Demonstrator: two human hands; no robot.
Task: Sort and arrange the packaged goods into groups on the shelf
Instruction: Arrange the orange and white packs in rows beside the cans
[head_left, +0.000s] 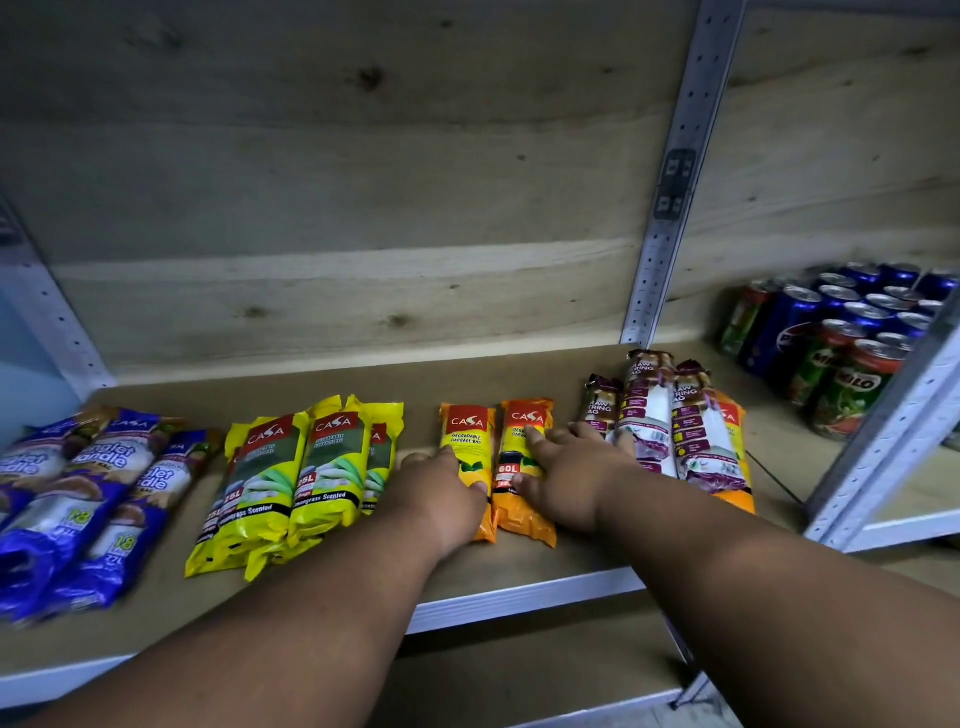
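Two orange Casa garbage-bag packs (522, 467) lie side by side mid-shelf (519, 577), long axes running front to back, logos at the far end. Left hand (447, 493) rests flat on one, right hand (566, 475) fingers spread across the other. Yellow packs (291, 478) lie just left, purple drawstring packs (670, 421) right.

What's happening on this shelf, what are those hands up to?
A person is sorting packs of garbage bags by colour. The left hand and right hand rest on two orange packs mid-shelf. Blue packs and yellow packs lie grouped to the left, purple packs to the right, beside drink cans.
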